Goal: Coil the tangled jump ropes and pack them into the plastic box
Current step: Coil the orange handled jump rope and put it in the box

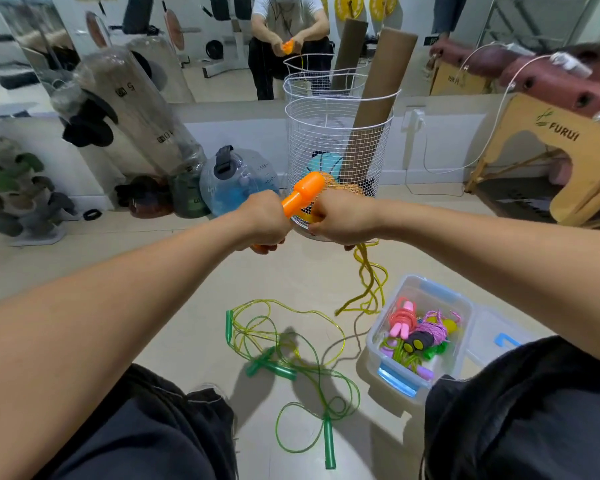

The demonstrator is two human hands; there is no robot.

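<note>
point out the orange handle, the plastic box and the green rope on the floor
orange handle (303,194), head view, on its thick upper end
plastic box (374,336), head view, on its clear left wall
green rope (271,367), head view, on a green handle

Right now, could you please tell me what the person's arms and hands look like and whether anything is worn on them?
Both forearms are bare, with no sleeves in view. The left hand and right hand wear no gloves, and no watch, ring or band shows at either wrist.
</note>
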